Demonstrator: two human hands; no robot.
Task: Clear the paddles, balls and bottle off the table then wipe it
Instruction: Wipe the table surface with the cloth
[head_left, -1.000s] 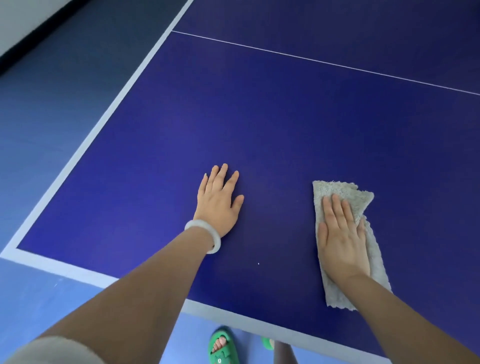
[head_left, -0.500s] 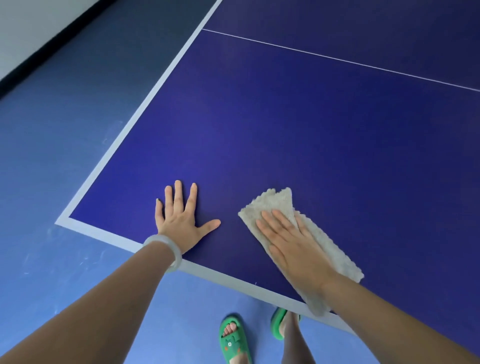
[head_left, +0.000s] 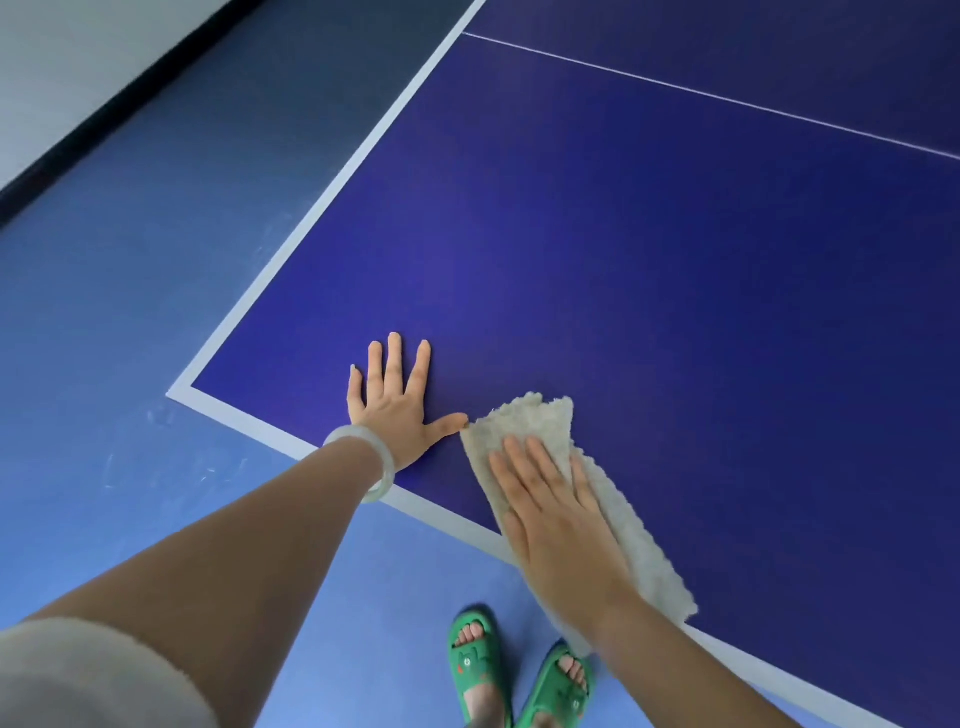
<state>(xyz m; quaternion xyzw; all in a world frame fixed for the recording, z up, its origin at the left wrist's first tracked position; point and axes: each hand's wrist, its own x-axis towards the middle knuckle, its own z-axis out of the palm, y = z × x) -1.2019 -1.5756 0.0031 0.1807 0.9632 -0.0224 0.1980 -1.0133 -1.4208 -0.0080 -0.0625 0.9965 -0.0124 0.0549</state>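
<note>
A dark blue table tennis table (head_left: 649, 270) with white border lines fills the view. My right hand (head_left: 550, 514) lies flat with straight fingers on a beige fluffy cloth (head_left: 540, 421) near the table's near edge and presses it down. The cloth's far corner touches my left thumb. My left hand (head_left: 395, 410) rests flat on the table close to the near left corner, fingers spread, with a pale bangle on the wrist. No paddles, balls or bottle are in view.
The table's near left corner (head_left: 179, 392) lies left of my left hand. A blue floor (head_left: 130, 312) surrounds the table, with a white wall and black skirting at the far left. My feet in green sandals (head_left: 472, 665) stand below the near edge.
My right hand has slid the cloth leftward along the near edge until it reaches my left thumb. My left hand has shifted toward the table's near left corner, and the view has swung left.
</note>
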